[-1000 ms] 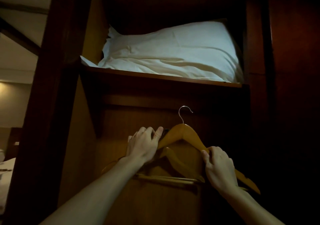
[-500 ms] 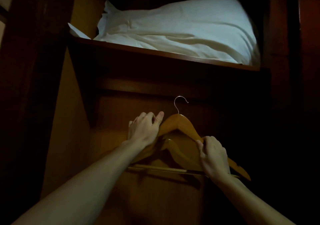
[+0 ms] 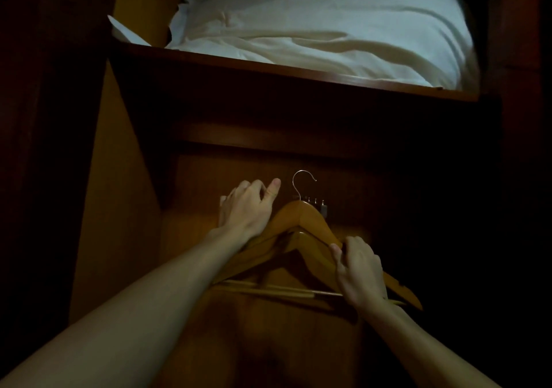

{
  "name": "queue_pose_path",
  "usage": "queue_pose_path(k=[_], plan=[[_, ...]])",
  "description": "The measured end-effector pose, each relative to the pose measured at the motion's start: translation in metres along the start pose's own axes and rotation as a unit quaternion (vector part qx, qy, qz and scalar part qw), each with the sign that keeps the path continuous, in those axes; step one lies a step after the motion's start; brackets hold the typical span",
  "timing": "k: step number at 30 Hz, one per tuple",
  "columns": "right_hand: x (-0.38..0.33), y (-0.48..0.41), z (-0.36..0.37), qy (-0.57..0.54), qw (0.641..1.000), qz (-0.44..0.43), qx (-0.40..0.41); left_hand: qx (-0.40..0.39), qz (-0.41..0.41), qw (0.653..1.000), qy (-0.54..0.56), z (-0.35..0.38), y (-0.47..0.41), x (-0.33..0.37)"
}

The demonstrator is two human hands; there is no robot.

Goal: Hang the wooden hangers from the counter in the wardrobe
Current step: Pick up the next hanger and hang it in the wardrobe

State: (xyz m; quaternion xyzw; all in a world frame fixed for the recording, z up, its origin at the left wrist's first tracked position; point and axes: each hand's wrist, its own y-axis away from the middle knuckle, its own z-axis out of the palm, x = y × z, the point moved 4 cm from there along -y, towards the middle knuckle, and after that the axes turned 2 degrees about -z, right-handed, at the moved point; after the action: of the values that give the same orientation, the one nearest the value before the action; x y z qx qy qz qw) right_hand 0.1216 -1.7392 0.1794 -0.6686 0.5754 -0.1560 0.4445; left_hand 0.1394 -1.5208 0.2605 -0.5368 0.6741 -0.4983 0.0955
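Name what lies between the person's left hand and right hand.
In the head view, the peak of the wooden hangers, topped by a metal hook, lies between the left hand and right hand.

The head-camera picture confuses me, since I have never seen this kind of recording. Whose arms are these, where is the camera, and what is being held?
There is no machine here: a person wears one wide-angle camera on the head, so you see their own bare arms reaching forward. They face into a dark brown wooden wardrobe. The right hand curls round the right arm of a stack of light wooden hangers, whose curved metal hook points up. The left hand lies over the stack's left arm; whether it grips is unclear. Above, a rumpled white pillow lies on a dark wooden shelf.
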Motion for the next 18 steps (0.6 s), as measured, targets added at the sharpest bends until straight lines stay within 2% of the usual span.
queue_pose_path(k=[18], plan=[[0.019,-0.039,0.060,0.011,0.997,0.003,-0.077,0.003,-0.028,0.999,-0.036,0.020,-0.011,-0.023]])
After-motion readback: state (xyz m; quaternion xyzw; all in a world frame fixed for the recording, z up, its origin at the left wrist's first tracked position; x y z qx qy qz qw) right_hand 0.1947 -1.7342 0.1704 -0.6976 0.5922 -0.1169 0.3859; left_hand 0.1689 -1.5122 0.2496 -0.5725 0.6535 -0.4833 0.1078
